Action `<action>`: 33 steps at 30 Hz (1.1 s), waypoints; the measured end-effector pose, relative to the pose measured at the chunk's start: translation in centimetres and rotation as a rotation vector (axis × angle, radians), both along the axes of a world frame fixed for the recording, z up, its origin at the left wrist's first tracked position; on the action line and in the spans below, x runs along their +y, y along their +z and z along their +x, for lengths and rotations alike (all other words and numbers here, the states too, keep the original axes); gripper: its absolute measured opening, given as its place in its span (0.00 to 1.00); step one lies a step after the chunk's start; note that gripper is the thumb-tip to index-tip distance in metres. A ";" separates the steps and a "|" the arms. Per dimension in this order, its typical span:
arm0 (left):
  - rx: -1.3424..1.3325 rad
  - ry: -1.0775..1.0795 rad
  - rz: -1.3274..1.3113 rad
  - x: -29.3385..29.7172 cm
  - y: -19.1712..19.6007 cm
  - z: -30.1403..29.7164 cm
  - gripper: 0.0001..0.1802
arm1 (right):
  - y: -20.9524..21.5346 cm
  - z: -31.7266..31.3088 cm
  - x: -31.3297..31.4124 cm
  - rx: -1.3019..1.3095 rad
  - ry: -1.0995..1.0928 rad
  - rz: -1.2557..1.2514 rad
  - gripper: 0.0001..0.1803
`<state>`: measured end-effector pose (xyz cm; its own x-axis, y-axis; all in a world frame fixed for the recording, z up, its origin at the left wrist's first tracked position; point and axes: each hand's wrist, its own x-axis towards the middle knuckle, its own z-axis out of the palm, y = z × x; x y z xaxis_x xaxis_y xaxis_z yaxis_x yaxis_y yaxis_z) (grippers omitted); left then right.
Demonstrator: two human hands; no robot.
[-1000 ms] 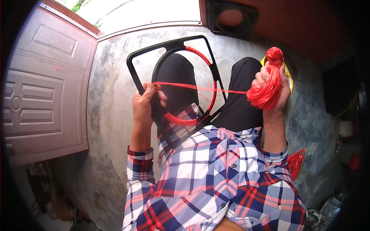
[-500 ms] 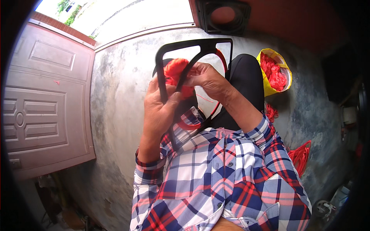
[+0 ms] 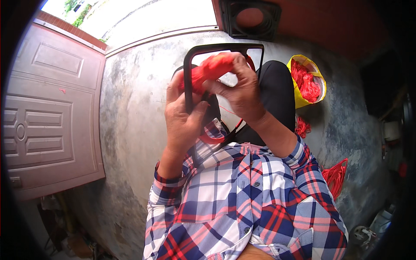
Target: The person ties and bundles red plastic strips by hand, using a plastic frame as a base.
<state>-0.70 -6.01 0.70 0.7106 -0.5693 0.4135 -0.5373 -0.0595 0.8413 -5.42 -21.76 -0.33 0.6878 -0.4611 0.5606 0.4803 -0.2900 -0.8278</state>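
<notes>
A black square-cornered frame (image 3: 225,47) stands tilted over my lap, with a curved inner ring partly wrapped in red cord (image 3: 212,140). My left hand (image 3: 184,119) is closed round the frame's left bar. Its fingers also reach the left end of a bundle of red cord (image 3: 212,68). With thumb and fingers, my right hand (image 3: 246,93) grips the right end of that bundle, which passes through the frame's opening. A thin red strand (image 3: 229,110) hangs below my right hand. Much of the ring is hidden behind my hands and the bundle.
A yellow bag (image 3: 299,82) of red cord stands right of my knee. Loose red cord lies beside it (image 3: 302,127), and a red coil (image 3: 336,177) lies nearer me. A panelled door (image 3: 52,112) is at the left; a black square frame (image 3: 251,18) leans at the far wall.
The red cord bundle has been drawn up and to the right by my right hand, stretching out across the frame's opening. The frame's left bar has shifted slightly right.
</notes>
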 end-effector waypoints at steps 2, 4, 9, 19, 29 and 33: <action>0.017 0.044 -0.050 0.2 -0.6 0.1 0.06 | -0.1 -1.5 -0.5 -0.034 0.206 0.520 0.24; 0.078 0.123 -0.028 1.4 -1.0 0.9 0.03 | 0.2 -2.7 -2.4 -0.148 0.283 0.650 0.26; 0.434 0.150 -0.067 5.0 -3.6 3.2 0.06 | 1.7 -8.0 -6.4 -0.334 1.019 0.890 0.29; 0.787 0.008 -0.116 5.4 -2.9 3.3 0.09 | -6.5 -10.5 -9.5 0.503 0.299 0.595 0.19; 0.185 -0.030 0.186 1.1 1.3 0.1 0.06 | -3.3 0.3 -2.6 0.535 0.528 0.361 0.18; 0.099 -0.013 0.125 1.5 0.4 0.1 0.09 | -3.4 -0.9 -2.1 0.276 0.672 0.679 0.19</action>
<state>-0.61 -4.55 1.15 0.7368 -0.6212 0.2669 -0.4532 -0.1609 0.8768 -6.29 -23.84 -3.76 0.9905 -0.0911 0.1028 0.1361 0.5487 -0.8249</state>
